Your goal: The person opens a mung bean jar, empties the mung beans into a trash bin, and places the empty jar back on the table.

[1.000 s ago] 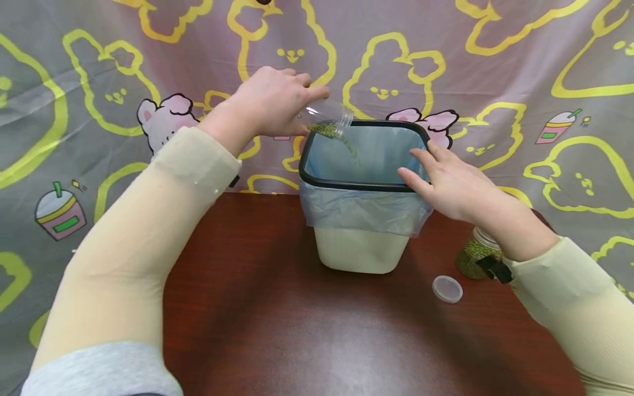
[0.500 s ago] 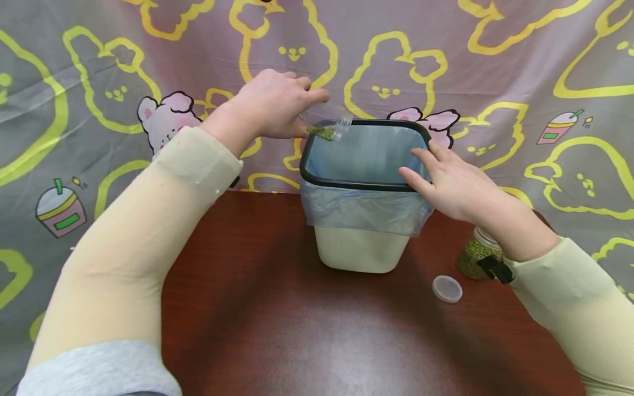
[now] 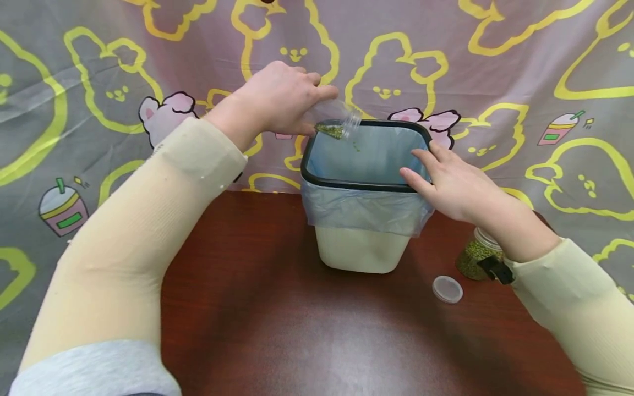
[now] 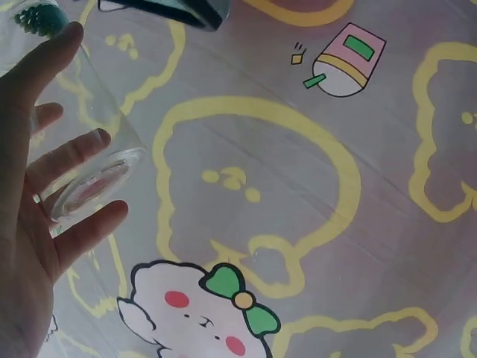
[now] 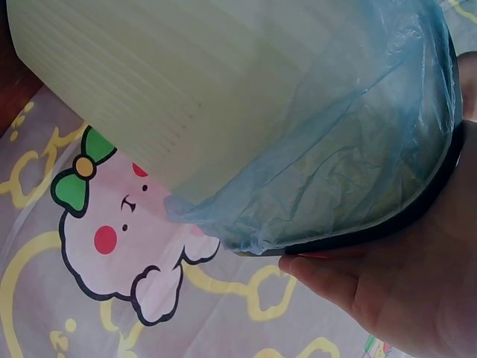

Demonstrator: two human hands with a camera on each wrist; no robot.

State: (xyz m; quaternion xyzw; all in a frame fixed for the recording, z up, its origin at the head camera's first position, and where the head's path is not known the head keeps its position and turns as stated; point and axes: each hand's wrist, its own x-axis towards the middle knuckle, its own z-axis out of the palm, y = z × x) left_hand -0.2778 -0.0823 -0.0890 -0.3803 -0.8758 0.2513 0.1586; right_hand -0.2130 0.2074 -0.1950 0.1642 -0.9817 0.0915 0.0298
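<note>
Jar [image 3: 338, 115], clear and tipped, green beans [image 3: 329, 131] inside, is clasped by the left grip [image 3: 287, 100] over the bin [image 3: 364, 250]; its mouth is cut off in the left wrist view. The rim [image 3: 364, 185] is touched by the right grip [image 3: 453, 179], fingers spread.

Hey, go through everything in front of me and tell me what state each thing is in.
Left hand: gripping the tilted jar.
Tilted jar: uncapped, mouth angled down, some green beans inside.
Falling beans: a few, in midair.
Bin: upright, open-topped.
Blue liner: inside the bin, edge folded outside.
Right hand: resting on the bin's rim.
Second jar: upright, containing beans.
Lid: flat on the table.
</note>
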